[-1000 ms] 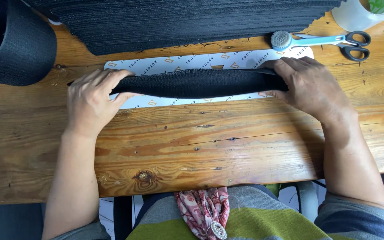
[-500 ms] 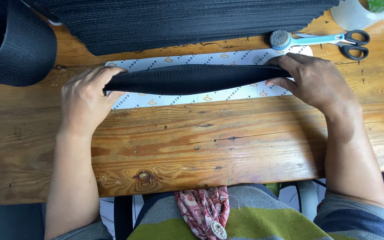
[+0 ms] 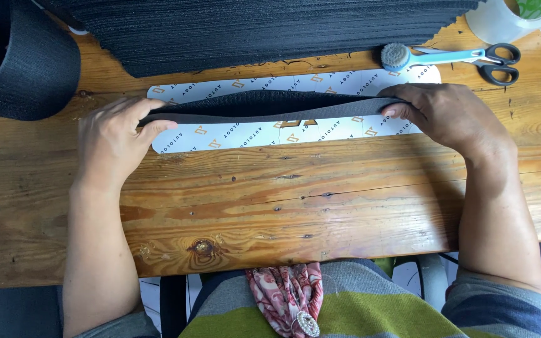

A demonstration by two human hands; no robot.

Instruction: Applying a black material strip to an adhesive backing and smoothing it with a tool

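A long black fabric strip (image 3: pixel 270 106) is stretched across a white printed card (image 3: pixel 295 131) lying on the wooden table (image 3: pixel 270 200). My left hand (image 3: pixel 111 141) pinches the strip's left end. My right hand (image 3: pixel 449 116) pinches its right end. The strip is tilted up on edge, so its thin grey side faces me and the card's lower half shows beneath it.
A tall pile of black strips (image 3: pixel 264 28) fills the back of the table. A black fabric roll (image 3: pixel 17 59) sits at the back left. Scissors (image 3: pixel 483 59) with black handles, a small round brush (image 3: pixel 396 56) and a clear tape roll (image 3: pixel 515 19) lie at the back right.
Both hands have lifted and turned the strip from lying flat on the card to standing on edge, moving it slightly toward the far side.
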